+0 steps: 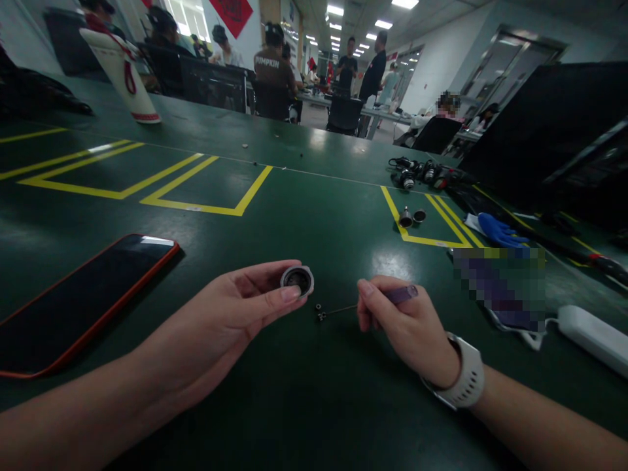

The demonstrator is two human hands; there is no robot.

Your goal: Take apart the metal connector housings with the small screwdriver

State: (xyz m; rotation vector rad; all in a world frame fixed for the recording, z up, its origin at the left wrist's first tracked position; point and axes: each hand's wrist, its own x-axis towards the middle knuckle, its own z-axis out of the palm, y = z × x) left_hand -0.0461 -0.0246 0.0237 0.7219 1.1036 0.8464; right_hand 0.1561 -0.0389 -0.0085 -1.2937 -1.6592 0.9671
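Note:
My left hand (250, 297) grips a small round grey metal cup-shaped part (297, 280) between thumb and fingers, its dark hollow facing me. My right hand (400, 314), with a pale watch on its wrist, is closed around the purple handle of a screwdriver (403, 294). The thin shaft of this screwdriver points left, and its tip is at a few tiny dark screws or nuts (321, 316) on the green table (304, 405). Whether the tip touches them I cannot tell. The two hands are apart, with the tiny pieces between them.
At left lies a phone in an orange case (93, 294). Two small metal parts (406, 218) sit inside yellow tape at right. Beyond are dark metal pieces (417, 171), a blue glove (498, 229), a blurred-out phone (505, 288) and a white power strip (593, 337). A white vase-like object (122, 78) stands far left.

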